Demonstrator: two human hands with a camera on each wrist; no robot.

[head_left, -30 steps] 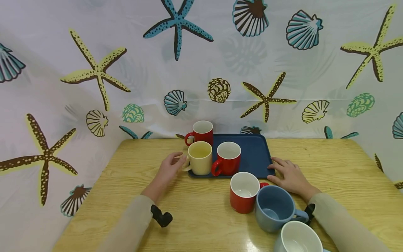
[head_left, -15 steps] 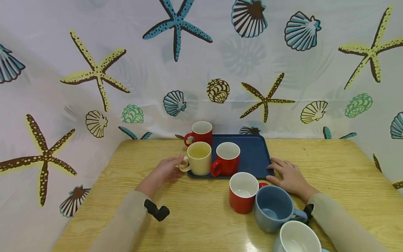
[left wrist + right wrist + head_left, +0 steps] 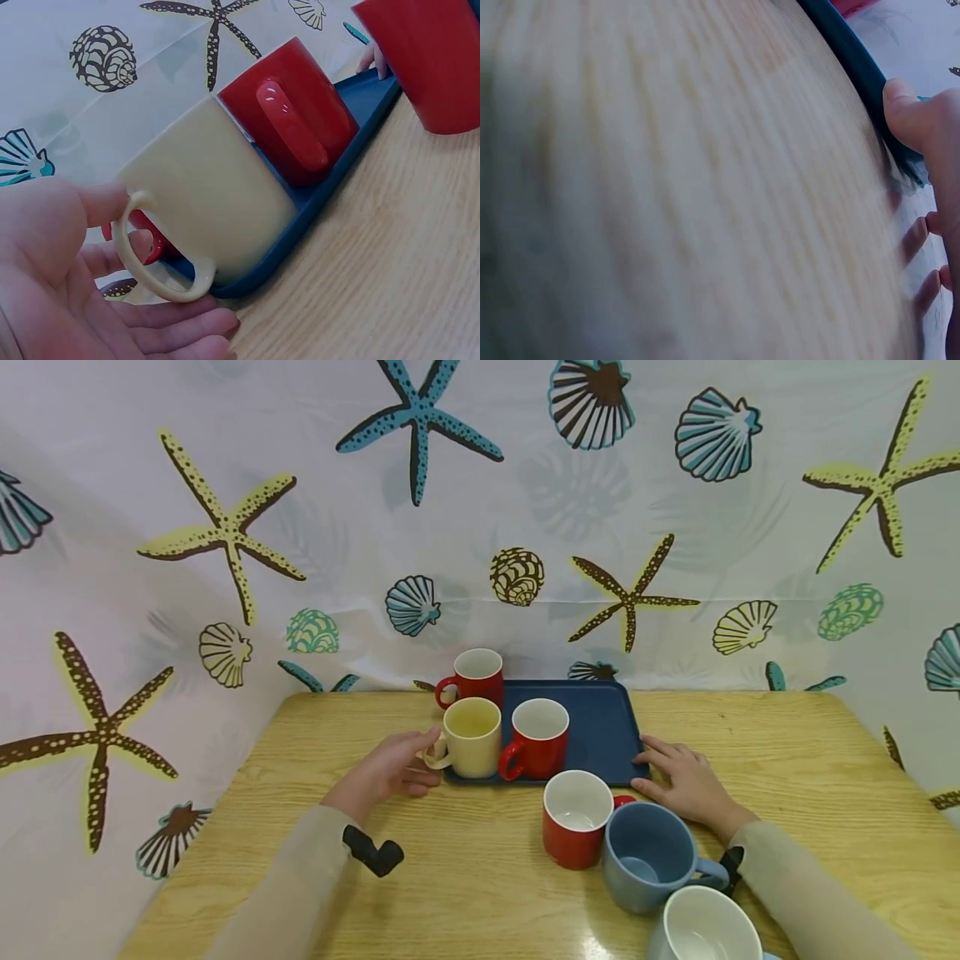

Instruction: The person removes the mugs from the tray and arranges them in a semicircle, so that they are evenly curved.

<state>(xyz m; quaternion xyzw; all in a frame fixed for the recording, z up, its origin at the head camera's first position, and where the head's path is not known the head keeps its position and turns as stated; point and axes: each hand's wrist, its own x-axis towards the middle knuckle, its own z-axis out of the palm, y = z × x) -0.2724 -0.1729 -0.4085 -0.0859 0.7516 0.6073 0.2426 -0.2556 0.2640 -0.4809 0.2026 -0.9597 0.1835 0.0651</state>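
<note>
A cream mug [image 3: 472, 742] stands on the dark blue tray [image 3: 592, 727] at its front left corner. My left hand [image 3: 386, 770] is at its handle [image 3: 133, 259], with the thumb against the top and the index fingertip showing through the loop. The other fingers of that hand stretch out below the handle. Two red mugs share the tray: one red mug [image 3: 480, 681] behind the cream one, another red mug [image 3: 543, 747] to its right. My right hand [image 3: 686, 783] rests at the tray's right front corner, fingers spread and thumb [image 3: 901, 112] touching the rim.
On the wooden table [image 3: 450, 877], a red mug [image 3: 573, 839] with a white inside stands in front of the tray. A blue mug [image 3: 645, 868] and a pale mug [image 3: 705, 927] line up toward the right forearm. A patterned cloth [image 3: 420, 543] hangs behind the table.
My left hand has turned and shifted slightly left and down around the cream mug's handle. The mug's handle swung a little toward the hand. The right hand stays at the tray corner.
</note>
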